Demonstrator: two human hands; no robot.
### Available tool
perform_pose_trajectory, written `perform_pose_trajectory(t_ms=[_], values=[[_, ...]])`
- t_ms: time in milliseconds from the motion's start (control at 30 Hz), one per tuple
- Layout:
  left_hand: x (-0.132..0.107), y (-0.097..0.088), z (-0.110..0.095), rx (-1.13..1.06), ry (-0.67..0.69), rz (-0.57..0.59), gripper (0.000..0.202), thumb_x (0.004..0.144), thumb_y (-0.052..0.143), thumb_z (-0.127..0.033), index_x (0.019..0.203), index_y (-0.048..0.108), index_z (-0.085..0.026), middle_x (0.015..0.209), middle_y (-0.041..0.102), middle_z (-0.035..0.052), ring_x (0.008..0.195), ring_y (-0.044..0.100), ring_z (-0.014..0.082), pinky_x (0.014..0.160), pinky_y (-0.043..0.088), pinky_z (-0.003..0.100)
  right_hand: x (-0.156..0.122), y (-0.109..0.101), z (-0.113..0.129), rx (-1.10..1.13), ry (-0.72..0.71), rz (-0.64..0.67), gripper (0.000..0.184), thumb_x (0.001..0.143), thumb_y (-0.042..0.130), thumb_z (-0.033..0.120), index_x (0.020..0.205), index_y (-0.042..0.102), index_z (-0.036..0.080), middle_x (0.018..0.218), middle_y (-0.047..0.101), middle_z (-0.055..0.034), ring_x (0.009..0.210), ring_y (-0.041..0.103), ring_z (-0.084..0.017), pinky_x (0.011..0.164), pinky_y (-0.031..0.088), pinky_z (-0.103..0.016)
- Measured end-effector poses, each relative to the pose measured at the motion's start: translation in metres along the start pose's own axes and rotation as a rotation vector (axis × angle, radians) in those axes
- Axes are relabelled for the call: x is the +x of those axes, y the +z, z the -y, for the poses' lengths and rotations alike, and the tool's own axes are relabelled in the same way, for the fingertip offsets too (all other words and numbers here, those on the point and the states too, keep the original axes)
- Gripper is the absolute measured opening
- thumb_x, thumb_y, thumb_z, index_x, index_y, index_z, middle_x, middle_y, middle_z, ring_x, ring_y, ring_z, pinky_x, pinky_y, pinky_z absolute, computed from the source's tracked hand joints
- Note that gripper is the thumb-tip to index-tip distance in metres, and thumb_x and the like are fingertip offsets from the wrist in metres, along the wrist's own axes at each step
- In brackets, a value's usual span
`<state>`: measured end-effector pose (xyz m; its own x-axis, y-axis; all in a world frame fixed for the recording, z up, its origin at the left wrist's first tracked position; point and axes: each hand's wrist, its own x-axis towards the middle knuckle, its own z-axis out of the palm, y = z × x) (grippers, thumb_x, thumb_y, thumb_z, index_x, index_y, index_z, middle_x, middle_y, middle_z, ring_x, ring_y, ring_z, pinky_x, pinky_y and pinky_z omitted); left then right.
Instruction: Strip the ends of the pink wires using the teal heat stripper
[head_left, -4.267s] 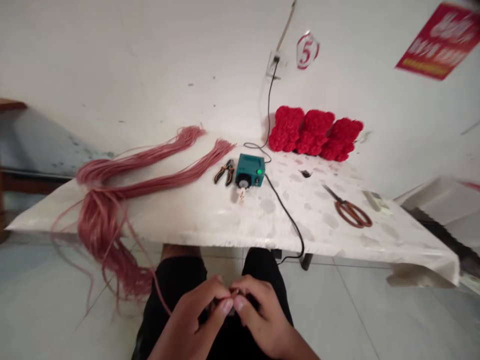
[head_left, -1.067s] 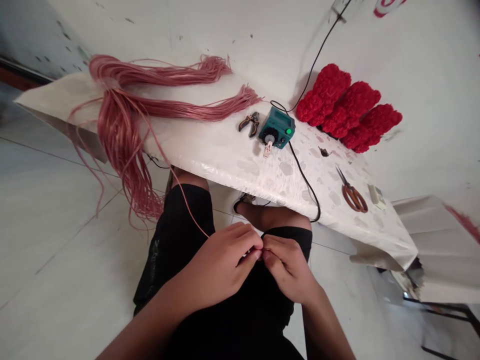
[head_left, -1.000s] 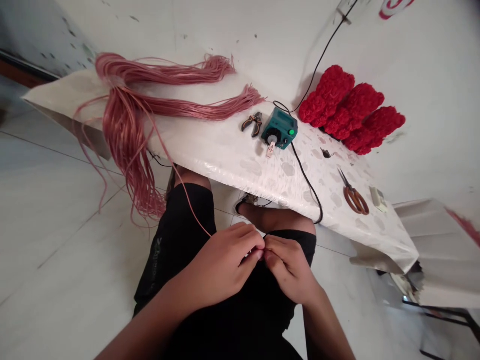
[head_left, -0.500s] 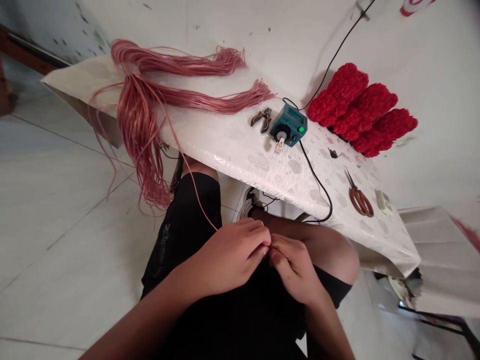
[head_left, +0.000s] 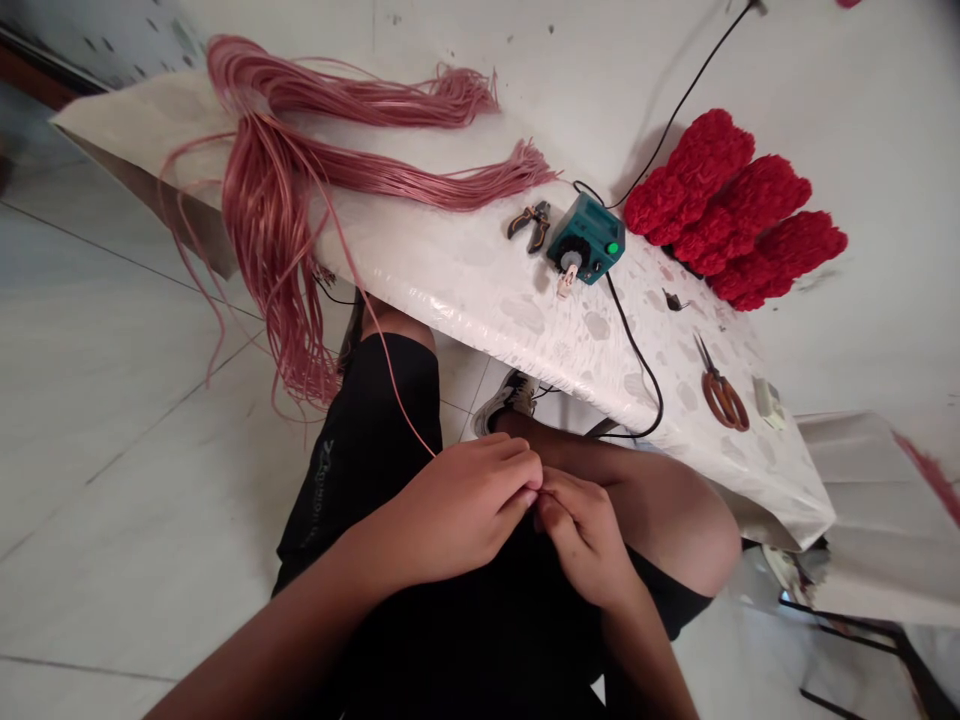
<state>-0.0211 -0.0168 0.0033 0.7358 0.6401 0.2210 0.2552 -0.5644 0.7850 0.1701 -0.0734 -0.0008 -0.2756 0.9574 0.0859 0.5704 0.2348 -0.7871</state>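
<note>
Over my lap, my left hand (head_left: pixel 472 500) and my right hand (head_left: pixel 581 530) meet, their fingertips pinched together and touching. A thin pink cord (head_left: pixel 392 380) runs from the bundle of pink cords (head_left: pixel 274 230) down into my closed left hand. My right hand is closed too, at the spot where the cord would come out; what lies between its fingers is hidden. The bundle lies over the table's left end, with loose strands hanging past the edge and two long tails spread across the top.
On the patterned table cover (head_left: pixel 495 320) are small pliers (head_left: pixel 529 226), a teal motor box (head_left: pixel 589 240) with a green button, scissors (head_left: pixel 721 390) with brown handles and a small pale block (head_left: pixel 768 402). Red fluffy bunches (head_left: pixel 739 215) stand by the wall. A black cable (head_left: pixel 637 350) loops over the front edge.
The view has shifted slightly, so the table and its things sit a little higher. My hands keep the same pinched pose, and the cord still runs into the left one.
</note>
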Motion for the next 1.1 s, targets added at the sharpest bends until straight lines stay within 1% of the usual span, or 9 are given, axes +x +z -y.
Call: perform_pose_trajectory(t_ms=[133,367,667,800,933,1000,1100], values=[[0.000,0.001,-0.002,-0.013,0.009,-0.003,0.017,0.098,0.047,-0.010,0.084,0.051,-0.019,0.085,0.056,-0.0006,0.078,0.054,0.0152,0.070,0.043,0.029,-0.002,0.000,-0.001,0.004,0.007,0.001,0.026,0.097,0.040,0.015,0.072,0.045,0.021,0.068,0.049,0.0016,0.062,0.046,-0.013,0.061,0.036,-0.027],[0.002,0.003,-0.002,0.007,0.004,0.028,0.017,0.099,0.046,-0.012,0.083,0.049,-0.019,0.085,0.056,0.0002,0.079,0.053,0.0155,0.070,0.043,0.029,-0.004,0.001,-0.005,-0.021,0.024,-0.011,0.024,0.092,0.041,0.012,0.070,0.042,0.021,0.066,0.046,0.0025,0.060,0.044,-0.013,0.058,0.034,-0.027],[0.003,0.003,-0.004,0.026,-0.040,0.051,0.019,0.099,0.044,-0.012,0.082,0.047,-0.019,0.084,0.055,0.0003,0.078,0.055,0.0158,0.070,0.044,0.029,-0.005,0.004,-0.010,0.008,0.029,-0.015,0.023,0.094,0.039,0.014,0.072,0.044,0.021,0.066,0.046,0.0024,0.060,0.044,-0.013,0.059,0.034,-0.027],[0.003,0.003,-0.005,0.016,-0.038,0.044,0.019,0.099,0.045,-0.012,0.082,0.050,-0.019,0.085,0.056,0.0004,0.079,0.055,0.0163,0.071,0.044,0.030,-0.005,0.005,-0.011,0.014,0.031,-0.019,0.023,0.093,0.039,0.014,0.072,0.044,0.021,0.066,0.046,0.0022,0.060,0.044,-0.014,0.059,0.034,-0.027],[0.003,0.005,-0.006,-0.010,-0.042,0.009,0.019,0.098,0.047,-0.011,0.082,0.052,-0.020,0.084,0.058,0.0002,0.078,0.057,0.0164,0.071,0.044,0.030,-0.008,0.007,-0.012,0.026,0.031,-0.020,0.022,0.094,0.039,0.015,0.074,0.048,0.021,0.069,0.051,0.0004,0.064,0.049,-0.015,0.061,0.037,-0.028],[0.003,0.005,-0.006,-0.003,-0.050,0.005,0.019,0.098,0.047,-0.012,0.081,0.051,-0.019,0.084,0.058,0.0004,0.079,0.057,0.0168,0.072,0.045,0.030,-0.008,0.008,-0.012,0.031,0.037,-0.027,0.024,0.094,0.039,0.016,0.072,0.046,0.021,0.069,0.050,0.0006,0.063,0.048,-0.014,0.060,0.037,-0.027],[0.003,0.005,-0.005,0.027,-0.060,0.031,0.020,0.099,0.047,-0.012,0.080,0.049,-0.019,0.084,0.058,0.0004,0.081,0.057,0.0171,0.073,0.045,0.031,-0.007,0.010,-0.013,0.033,0.046,-0.026,0.024,0.094,0.038,0.016,0.071,0.043,0.021,0.067,0.047,0.0016,0.061,0.045,-0.014,0.059,0.035,-0.027]])
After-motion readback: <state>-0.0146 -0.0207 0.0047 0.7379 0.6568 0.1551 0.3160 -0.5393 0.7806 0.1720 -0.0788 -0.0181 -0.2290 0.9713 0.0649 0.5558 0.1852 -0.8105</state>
